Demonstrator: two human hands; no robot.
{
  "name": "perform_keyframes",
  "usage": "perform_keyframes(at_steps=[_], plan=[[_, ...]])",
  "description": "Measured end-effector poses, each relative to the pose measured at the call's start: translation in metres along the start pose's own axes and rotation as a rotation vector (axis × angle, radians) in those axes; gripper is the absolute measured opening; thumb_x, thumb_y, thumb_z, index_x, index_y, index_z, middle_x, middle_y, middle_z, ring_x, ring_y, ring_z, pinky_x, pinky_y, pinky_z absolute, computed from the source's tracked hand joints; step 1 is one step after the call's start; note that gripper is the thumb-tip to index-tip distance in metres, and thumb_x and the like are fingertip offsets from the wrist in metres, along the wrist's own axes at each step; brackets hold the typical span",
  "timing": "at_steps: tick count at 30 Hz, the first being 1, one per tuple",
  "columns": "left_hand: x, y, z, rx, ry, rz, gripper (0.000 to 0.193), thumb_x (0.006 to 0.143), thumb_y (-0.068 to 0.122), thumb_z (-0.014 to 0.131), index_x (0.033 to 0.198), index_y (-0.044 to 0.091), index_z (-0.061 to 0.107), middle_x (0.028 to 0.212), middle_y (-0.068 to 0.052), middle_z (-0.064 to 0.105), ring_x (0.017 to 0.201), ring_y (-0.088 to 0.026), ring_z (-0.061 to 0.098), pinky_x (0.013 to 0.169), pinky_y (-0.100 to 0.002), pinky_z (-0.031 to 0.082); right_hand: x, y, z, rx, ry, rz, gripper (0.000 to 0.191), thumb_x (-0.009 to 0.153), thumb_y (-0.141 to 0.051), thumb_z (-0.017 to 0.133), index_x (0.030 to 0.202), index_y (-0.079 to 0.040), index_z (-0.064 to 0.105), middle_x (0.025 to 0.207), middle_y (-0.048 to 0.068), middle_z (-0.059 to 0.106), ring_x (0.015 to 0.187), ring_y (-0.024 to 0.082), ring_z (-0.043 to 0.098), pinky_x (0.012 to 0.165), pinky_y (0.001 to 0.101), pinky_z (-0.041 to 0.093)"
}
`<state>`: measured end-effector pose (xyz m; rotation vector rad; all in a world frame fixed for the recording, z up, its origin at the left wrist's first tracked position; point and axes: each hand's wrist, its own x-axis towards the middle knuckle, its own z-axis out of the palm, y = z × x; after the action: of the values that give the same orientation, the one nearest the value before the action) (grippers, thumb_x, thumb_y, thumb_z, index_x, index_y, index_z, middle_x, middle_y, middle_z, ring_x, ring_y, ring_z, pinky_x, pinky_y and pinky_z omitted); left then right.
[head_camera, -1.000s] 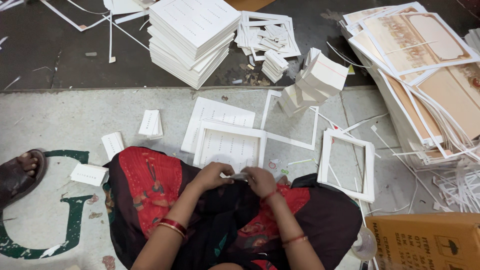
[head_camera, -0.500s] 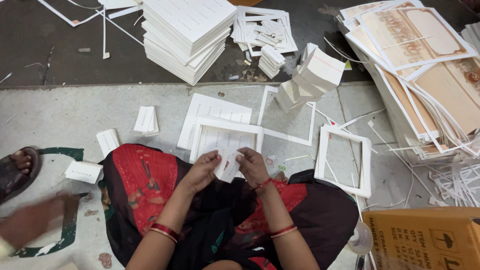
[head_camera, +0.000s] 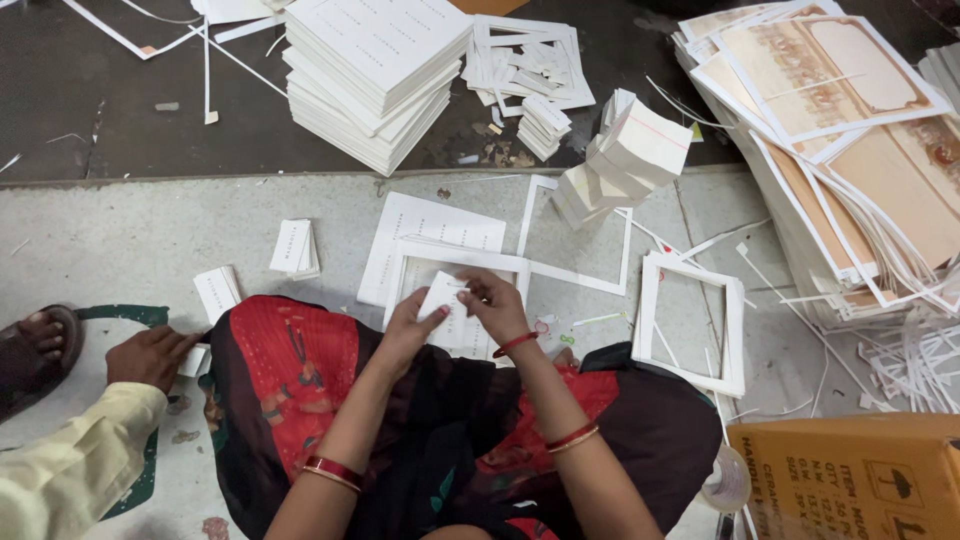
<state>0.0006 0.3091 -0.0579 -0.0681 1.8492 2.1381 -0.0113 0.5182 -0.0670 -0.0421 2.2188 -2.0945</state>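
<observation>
The small white card (head_camera: 447, 305) is partly covered by the left hand (head_camera: 412, 325) and the right hand (head_camera: 493, 298), so its lower edge cannot be made out, and whatever the right fingertips pinch is too small to tell. Under the card, the white frame sheet (head_camera: 425, 262) disappears behind the hands and the red-and-black lap. At the left, a co-worker's hand (head_camera: 150, 355) hides most of a small white stack (head_camera: 193, 360), and the yellow sleeve (head_camera: 60, 465) runs off the frame. The sandalled foot (head_camera: 30, 350) is cut at the left edge. The brown carton (head_camera: 850, 480) is cropped at the bottom corner, and the tape roll (head_camera: 727, 480) beside it seems half hidden.
</observation>
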Motion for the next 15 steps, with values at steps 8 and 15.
perform_keyframes(at_steps=[8, 15], plan=[[0.008, 0.034, -0.078, -0.366, 0.246, -0.030, 0.029, 0.100, 0.014, 0.062, 0.127, 0.001, 0.063, 0.113, -0.009, 0.072, 0.098, -0.018, 0.068, 0.085, -0.034, 0.055, -0.028, 0.007, -0.046, -1.325, -0.122, -0.037, 0.073, 0.074, -0.035, 0.088, 0.133, -0.006, 0.056, 0.130, 0.012, 0.059, 0.118, 0.035, 0.055, 0.092, 0.0474, 0.048], [0.008, 0.035, -0.059, -0.734, 0.027, -0.003, 0.030, 0.103, 0.016, 0.060, 0.131, 0.005, 0.060, 0.114, -0.013, 0.074, 0.092, -0.019, 0.070, 0.075, -0.033, 0.057, -0.045, -0.016, -0.019, -1.448, -0.232, 0.045, 0.098, 0.062, -0.036, 0.093, 0.142, -0.004, 0.046, 0.133, 0.011, 0.054, 0.122, 0.031, 0.049, 0.098, 0.0449, 0.042]])
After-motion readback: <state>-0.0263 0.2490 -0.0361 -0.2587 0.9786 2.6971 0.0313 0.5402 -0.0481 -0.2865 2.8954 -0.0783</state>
